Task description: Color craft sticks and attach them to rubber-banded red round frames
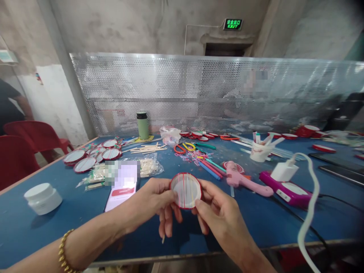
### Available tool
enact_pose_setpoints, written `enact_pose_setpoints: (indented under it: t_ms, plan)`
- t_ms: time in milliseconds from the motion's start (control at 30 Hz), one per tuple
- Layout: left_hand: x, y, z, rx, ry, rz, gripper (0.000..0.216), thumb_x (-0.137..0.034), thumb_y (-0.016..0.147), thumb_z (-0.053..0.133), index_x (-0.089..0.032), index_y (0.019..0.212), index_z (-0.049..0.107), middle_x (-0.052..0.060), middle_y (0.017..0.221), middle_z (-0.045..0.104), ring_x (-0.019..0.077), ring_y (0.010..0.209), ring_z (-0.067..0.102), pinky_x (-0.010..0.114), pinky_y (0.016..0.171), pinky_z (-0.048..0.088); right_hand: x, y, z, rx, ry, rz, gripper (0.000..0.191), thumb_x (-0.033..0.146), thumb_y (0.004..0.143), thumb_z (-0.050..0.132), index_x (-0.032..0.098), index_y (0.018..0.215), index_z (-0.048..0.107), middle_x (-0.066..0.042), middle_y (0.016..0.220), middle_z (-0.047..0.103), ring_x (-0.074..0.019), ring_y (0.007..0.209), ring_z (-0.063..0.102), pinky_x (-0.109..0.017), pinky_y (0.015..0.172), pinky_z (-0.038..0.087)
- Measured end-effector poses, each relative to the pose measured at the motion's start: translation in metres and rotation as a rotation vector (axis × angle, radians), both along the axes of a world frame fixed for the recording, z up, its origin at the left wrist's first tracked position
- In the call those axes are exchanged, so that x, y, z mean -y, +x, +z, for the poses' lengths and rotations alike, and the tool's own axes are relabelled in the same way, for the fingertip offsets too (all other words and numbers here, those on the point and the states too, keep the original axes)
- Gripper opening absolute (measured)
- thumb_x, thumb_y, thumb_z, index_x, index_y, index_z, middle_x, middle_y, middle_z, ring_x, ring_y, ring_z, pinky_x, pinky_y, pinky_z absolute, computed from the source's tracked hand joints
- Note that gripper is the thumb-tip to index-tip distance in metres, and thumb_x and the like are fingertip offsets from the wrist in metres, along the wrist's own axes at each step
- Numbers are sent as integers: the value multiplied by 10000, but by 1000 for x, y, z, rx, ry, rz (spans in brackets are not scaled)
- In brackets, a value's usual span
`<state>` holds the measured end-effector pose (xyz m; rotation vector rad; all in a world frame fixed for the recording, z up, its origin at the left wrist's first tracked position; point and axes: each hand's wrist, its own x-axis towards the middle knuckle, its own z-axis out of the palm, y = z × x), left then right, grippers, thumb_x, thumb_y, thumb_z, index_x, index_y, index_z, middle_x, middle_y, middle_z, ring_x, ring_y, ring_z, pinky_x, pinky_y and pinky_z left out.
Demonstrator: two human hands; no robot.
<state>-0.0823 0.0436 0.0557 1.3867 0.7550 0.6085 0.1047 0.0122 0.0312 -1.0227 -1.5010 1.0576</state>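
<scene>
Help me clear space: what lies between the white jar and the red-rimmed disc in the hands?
In the head view, from the jar: blue tabletop, the lit phone, then the left hand holding the disc.

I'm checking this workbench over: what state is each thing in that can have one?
Red-rimmed disc, held, striped face showing
Left hand, grip closed on its left edge
Right hand, grip closed on its right edge
Phone, screen lit
White jar, upright, lid on
Green bottle, upright, capped
Pink glue gun, lying down; heat cannot be told
White charger, cable attached
Paper cup, upright, holding pens
Exit sign, lit
</scene>
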Motion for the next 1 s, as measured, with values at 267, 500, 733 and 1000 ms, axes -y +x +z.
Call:
enact_pose_setpoints:
  t_ms: [267,500,733,1000]
  plan:
    - [0,2,2,-64,37,79,229,-360,854,571,-137,800,561,40,644,690,123,416,633,189,376,497,0,2,-5,65,14,12,426,248,895,581,174,1313,545,-2,819,647,-63,490,481,-165,429,444]
    - [0,3,-2,-61,50,87,173,-319,854,555,-152,813,540,24,641,690,127,414,637,195,372,498,-2,0,-9,124,47,-11,410,212,878,581,176,1284,544,-19,877,680,-55,485,473,-165,430,442]
    - [-1,2,-4,-58,50,91,216,-361,855,575,-151,817,542,33,639,688,139,424,645,201,374,494,-1,-1,-4,152,29,-37,402,223,833,604,154,1227,569,7,798,619,-55,478,470,-172,437,443]
    - [-1,4,-2,-33,40,78,245,-391,867,578,-151,831,541,20,627,674,133,418,639,201,377,504,0,-2,-3,124,1,-37,433,230,806,616,146,1229,579,18,763,609,-51,455,448,-166,410,424]
